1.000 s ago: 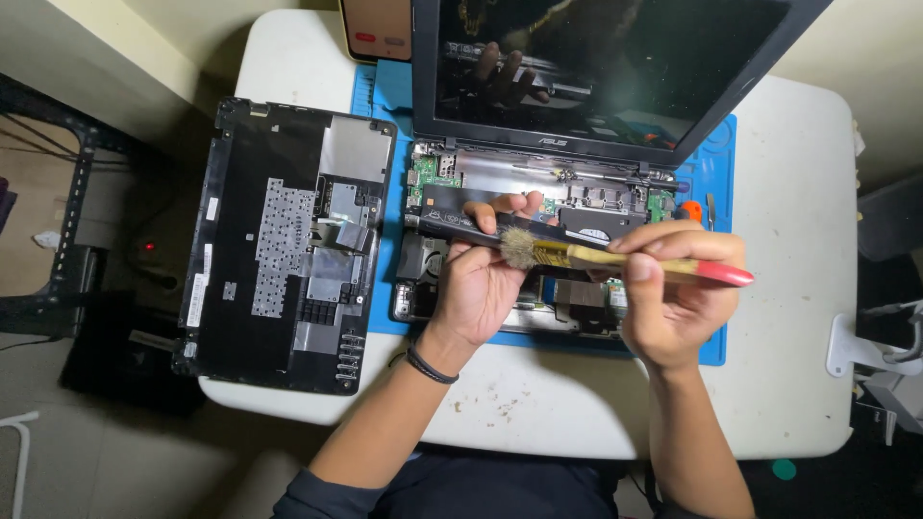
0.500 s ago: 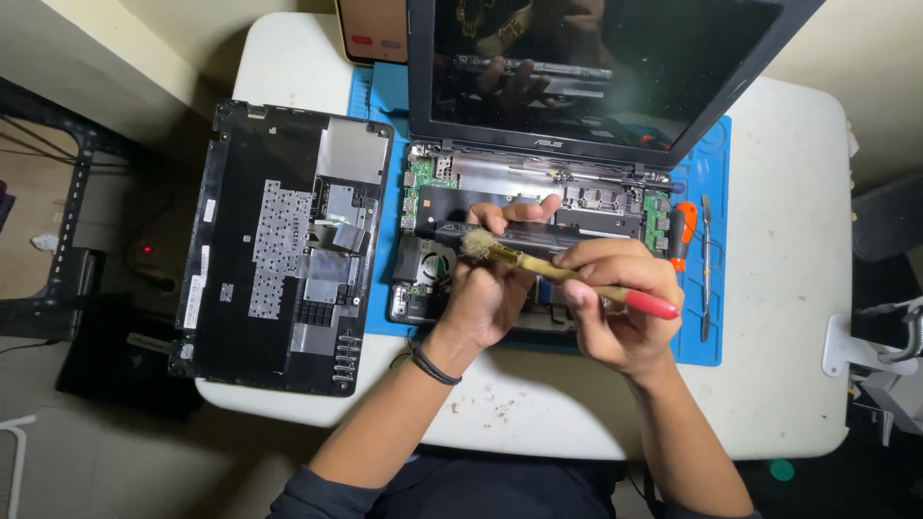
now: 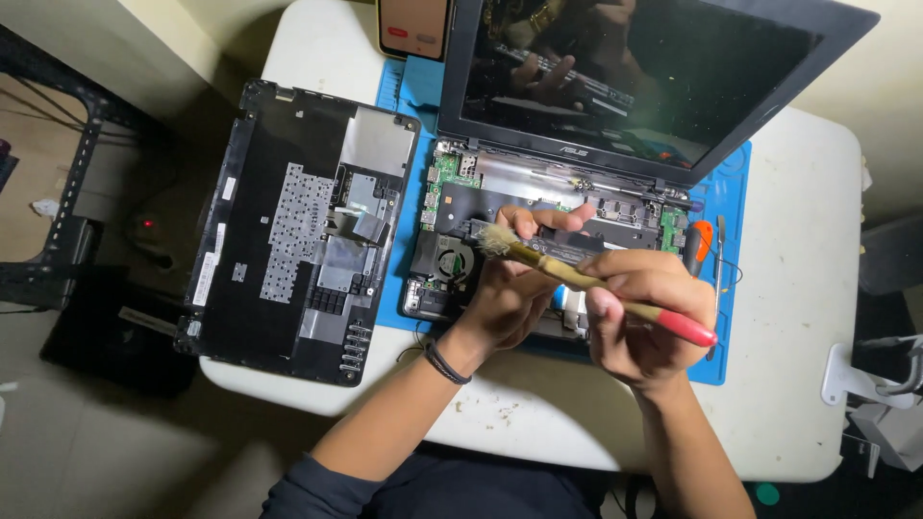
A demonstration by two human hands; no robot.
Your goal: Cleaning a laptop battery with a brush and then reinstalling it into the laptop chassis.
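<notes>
An opened laptop (image 3: pixel 538 202) lies on a blue mat (image 3: pixel 404 86), its dark screen (image 3: pixel 654 77) tilted up at the back and its circuit board and fan (image 3: pixel 444 261) bare. My right hand (image 3: pixel 644 322) grips a wooden brush (image 3: pixel 577 277) with a red handle end; its pale bristles point left, just above the fan area. My left hand (image 3: pixel 510 288) rests on the laptop's inner parts, fingers curled around a black part beneath the brush. A dark band sits on my left wrist.
The laptop's removed black bottom cover (image 3: pixel 298 231) lies to the left on the white table (image 3: pixel 817 288), partly over its edge. A screwdriver with an orange grip (image 3: pixel 694 245) and thin tools lie on the mat at right. A phone (image 3: pixel 413 27) stands at the back.
The brush and my right hand have shifted left, bringing the bristles from mid-board toward the fan. My left hand stayed on the laptop's inner parts.
</notes>
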